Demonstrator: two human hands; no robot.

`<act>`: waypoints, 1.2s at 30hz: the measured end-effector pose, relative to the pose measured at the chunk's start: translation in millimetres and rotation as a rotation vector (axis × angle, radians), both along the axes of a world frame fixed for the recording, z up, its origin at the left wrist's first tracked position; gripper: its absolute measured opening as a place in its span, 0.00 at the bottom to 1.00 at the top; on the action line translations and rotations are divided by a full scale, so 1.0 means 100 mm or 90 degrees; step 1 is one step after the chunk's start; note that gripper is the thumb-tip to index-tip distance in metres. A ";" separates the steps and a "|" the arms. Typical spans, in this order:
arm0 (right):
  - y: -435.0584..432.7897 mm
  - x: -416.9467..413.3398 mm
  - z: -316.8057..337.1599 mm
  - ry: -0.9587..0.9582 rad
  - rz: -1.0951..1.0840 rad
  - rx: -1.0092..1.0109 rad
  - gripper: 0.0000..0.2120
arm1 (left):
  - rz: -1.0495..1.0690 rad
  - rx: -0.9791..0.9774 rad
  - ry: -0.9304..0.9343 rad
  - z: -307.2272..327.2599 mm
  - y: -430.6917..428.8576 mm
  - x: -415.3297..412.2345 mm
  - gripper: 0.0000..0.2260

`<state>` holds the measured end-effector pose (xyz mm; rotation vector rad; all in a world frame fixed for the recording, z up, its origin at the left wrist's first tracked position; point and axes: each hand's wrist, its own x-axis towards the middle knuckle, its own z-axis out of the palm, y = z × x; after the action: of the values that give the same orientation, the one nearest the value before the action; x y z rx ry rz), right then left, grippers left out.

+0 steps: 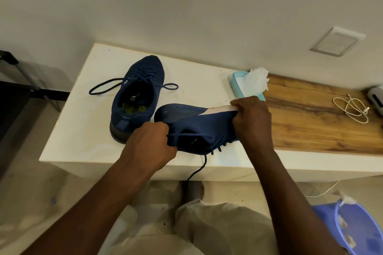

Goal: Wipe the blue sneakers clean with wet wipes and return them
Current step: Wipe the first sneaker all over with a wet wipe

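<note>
Left hand (151, 145) gripped the navy knit sneaker (199, 124), right hand (251, 120) pinched a white wipe (219, 109); hard scrubbing might wrench it free.

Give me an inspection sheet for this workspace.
Surface: white top, wood counter to its right.
Job's things: standing sneaker upright on the white top; held sneaker tipped on its side; wipe pack with a sheet sticking out; wipe against the held sneaker's sole.
Clutter: white gadget at the counter's right edge.
Hands: left hand grips the heel end; right hand grips the toe end over the wipe.
Cables: white cable coiled on the counter.
Surroundings: blue bin on the floor, scraps inside; wall plate above.
</note>
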<state>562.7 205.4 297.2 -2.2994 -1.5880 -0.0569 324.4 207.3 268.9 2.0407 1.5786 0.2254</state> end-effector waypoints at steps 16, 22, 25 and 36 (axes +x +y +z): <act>0.07 -0.52 0.10 0.272 0.205 -0.081 0.20 | 0.007 -0.062 -0.104 0.03 0.02 -0.05 0.49; 0.10 -0.74 0.14 0.185 0.232 -0.076 0.09 | 0.015 -0.100 -0.076 0.04 0.06 -0.04 0.55; 0.11 -1.10 0.13 0.130 0.378 -0.112 0.10 | 0.001 -0.124 -0.021 0.14 0.07 0.04 0.38; 0.12 -0.57 0.16 0.174 0.150 -0.107 0.07 | 0.025 -0.101 -0.130 0.00 0.09 0.00 0.51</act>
<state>505.8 217.1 313.5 -2.1074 -1.7574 0.4453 324.6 215.9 268.5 1.8065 1.4637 0.3033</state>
